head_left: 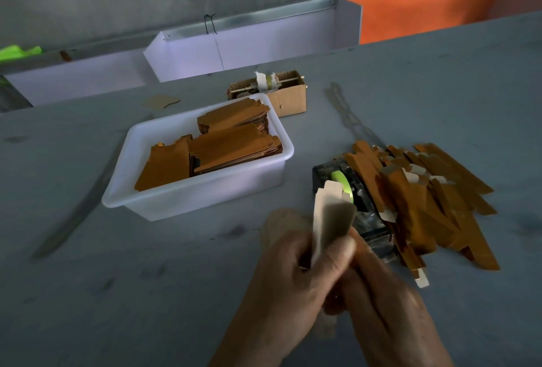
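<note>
— White tub [164, 190], left on the surface [132, 293]: what's inside?
— Stacked brown blanks [234, 146].
— And the hands?
— Left hand [287, 275] and right hand [390, 305] both grip one pale card blank [331, 214], upright, just before the tape dispenser [365, 208]. Folded brown strips [434, 199] are heaped further right.

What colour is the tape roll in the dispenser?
Lime green; the tape roll shows best in the head view, in the dispenser behind the held card.

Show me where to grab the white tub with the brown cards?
Grip the white tub by its out-turned rim at the two short ends, reaching under each lip from the sides. The brown cards lie stacked loose inside, so it is probably best kept level.
</note>
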The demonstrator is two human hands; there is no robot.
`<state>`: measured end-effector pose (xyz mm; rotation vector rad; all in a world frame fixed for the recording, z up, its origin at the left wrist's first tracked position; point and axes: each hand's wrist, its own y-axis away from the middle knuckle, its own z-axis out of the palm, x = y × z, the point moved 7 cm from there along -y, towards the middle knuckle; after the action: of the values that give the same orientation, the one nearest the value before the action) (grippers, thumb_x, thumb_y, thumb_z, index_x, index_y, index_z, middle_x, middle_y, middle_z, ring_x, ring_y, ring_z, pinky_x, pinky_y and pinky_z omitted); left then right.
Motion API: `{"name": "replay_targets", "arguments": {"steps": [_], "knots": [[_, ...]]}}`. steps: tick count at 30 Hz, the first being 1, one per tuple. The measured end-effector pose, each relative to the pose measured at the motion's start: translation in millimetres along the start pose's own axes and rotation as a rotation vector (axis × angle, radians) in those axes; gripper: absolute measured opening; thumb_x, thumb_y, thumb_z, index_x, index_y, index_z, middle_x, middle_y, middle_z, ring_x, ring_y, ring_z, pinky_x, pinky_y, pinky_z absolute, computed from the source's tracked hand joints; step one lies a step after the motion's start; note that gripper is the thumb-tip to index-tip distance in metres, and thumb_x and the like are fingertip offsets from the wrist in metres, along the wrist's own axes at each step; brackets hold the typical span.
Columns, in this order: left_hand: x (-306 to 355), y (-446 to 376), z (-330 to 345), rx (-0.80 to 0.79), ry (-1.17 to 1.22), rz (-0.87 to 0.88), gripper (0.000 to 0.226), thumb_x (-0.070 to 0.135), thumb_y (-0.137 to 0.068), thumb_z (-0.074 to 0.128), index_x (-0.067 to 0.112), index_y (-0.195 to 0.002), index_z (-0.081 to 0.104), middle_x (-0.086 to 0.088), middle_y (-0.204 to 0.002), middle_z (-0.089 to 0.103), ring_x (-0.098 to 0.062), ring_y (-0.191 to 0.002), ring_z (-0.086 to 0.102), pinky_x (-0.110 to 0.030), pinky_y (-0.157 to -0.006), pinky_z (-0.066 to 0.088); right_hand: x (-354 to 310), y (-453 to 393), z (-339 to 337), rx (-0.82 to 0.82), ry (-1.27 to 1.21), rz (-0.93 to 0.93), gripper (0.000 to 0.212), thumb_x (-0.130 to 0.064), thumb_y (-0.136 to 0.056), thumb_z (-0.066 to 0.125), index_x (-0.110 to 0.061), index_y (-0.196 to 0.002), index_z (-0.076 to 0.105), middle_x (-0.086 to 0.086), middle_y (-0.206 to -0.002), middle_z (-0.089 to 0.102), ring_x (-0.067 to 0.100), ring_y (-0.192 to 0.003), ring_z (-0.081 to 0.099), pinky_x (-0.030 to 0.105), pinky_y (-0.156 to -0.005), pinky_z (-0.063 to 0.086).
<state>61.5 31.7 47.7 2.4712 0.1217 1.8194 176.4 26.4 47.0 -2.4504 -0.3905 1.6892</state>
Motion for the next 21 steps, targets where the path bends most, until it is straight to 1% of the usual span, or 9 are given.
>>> {"name": "replay_targets", "arguments": {"steps": [3,5,8,9,11,14,16,18,21], "knots": [[-1.2,1.9,-2.4,0.034,-0.088,0.014,0.028,0.044,-0.084,0.062,0.016,-0.088,0.066,-0.009,-0.077,0.065,-0.020,-0.071,0.066,-0.041,-0.069,0.056,2.9,-6.3,-1.0,-0.040,-0.029,0.074,0.036,-0.030,-0.086,0.044,-0.045,-0.119,0.041,-0.013,-0.075,0.068,0.000,-0.065,0.067,0.009,-0.056,0.050],[-4.9,2.6,-7.6,0.053,-0.122,-0.027,0.019,0.034,-0.093,0.058,0.017,-0.091,0.066,-0.005,-0.077,0.068,-0.017,-0.071,0.065,-0.039,-0.072,0.054,8.9,-6.3,2.0,-0.096,-0.088,0.156,0.026,-0.035,-0.085,0.045,-0.045,-0.109,0.049,-0.009,-0.066,0.067,0.002,-0.064,0.067,0.014,-0.055,0.052],[-8.4,4.3,-5.7,-0.072,-0.024,-0.094,0.023,0.041,-0.089,0.058,0.021,-0.094,0.069,-0.007,-0.085,0.072,-0.022,-0.082,0.069,-0.045,-0.082,0.055,15.4,-8.8,-2.7,-0.085,-0.177,0.232,0.038,-0.054,-0.069,0.046,-0.034,-0.095,0.063,-0.011,-0.071,0.066,0.006,-0.065,0.064,0.019,-0.056,0.051],[-8.0,5.4,-3.9,-0.114,-0.003,-0.106,0.021,0.040,-0.088,0.060,0.022,-0.095,0.070,-0.006,-0.087,0.073,-0.023,-0.085,0.070,-0.048,-0.085,0.054,18.6,-9.8,-4.0,-0.068,-0.250,0.268,0.038,-0.053,-0.067,0.050,-0.032,-0.093,0.067,-0.009,-0.073,0.067,0.008,-0.068,0.065,0.022,-0.060,0.052],[-9.1,6.1,0.1,-0.165,0.036,-0.124,0.011,0.028,-0.092,0.062,0.025,-0.099,0.069,-0.004,-0.091,0.074,-0.020,-0.089,0.071,-0.047,-0.087,0.054,22.7,-10.2,-3.3,-0.055,-0.421,0.352,0.028,-0.040,-0.068,0.059,-0.026,-0.088,0.072,0.000,-0.078,0.071,0.013,-0.075,0.067,0.028,-0.067,0.056],[-16.2,6.0,2.1,-0.145,0.149,-0.191,0.021,0.019,-0.088,0.066,0.027,-0.107,0.066,0.002,-0.094,0.075,-0.015,-0.089,0.072,-0.037,-0.084,0.056,26.2,-10.3,-4.7,-0.005,-0.579,0.426,0.019,-0.023,-0.067,0.061,-0.009,-0.076,0.070,0.010,-0.072,0.070,0.023,-0.071,0.068,0.026,-0.060,0.057],[-17.8,5.6,0.8,-0.092,0.181,-0.199,0.012,0.023,-0.085,0.068,0.024,-0.097,0.069,-0.005,-0.090,0.075,-0.024,-0.088,0.071,-0.044,-0.080,0.057,30.0,-9.1,-5.2,0.011,-0.632,0.469,0.021,-0.021,-0.067,0.061,-0.003,-0.075,0.067,0.014,-0.071,0.069,0.025,-0.068,0.068,0.026,-0.058,0.057],[-18.4,5.6,-0.5,-0.034,0.191,-0.180,0.004,0.024,-0.084,0.069,0.021,-0.086,0.070,-0.013,-0.086,0.073,-0.034,-0.087,0.069,-0.051,-0.079,0.054,34.3,-7.7,-4.1,0.000,-0.671,0.509,0.018,-0.022,-0.069,0.060,-0.005,-0.072,0.066,0.012,-0.069,0.069,0.022,-0.066,0.069,0.025,-0.057,0.056],[-17.8,5.1,-1.3,0.010,0.185,-0.140,0.002,0.024,-0.081,0.071,0.025,-0.082,0.073,-0.008,-0.080,0.074,-0.031,-0.084,0.070,-0.045,-0.076,0.055,36.3,-3.9,5.2,-0.079,-0.701,0.544,0.018,-0.027,-0.068,0.060,-0.013,-0.074,0.070,0.010,-0.074,0.071,0.020,-0.072,0.071,0.028,-0.063,0.056]]}}
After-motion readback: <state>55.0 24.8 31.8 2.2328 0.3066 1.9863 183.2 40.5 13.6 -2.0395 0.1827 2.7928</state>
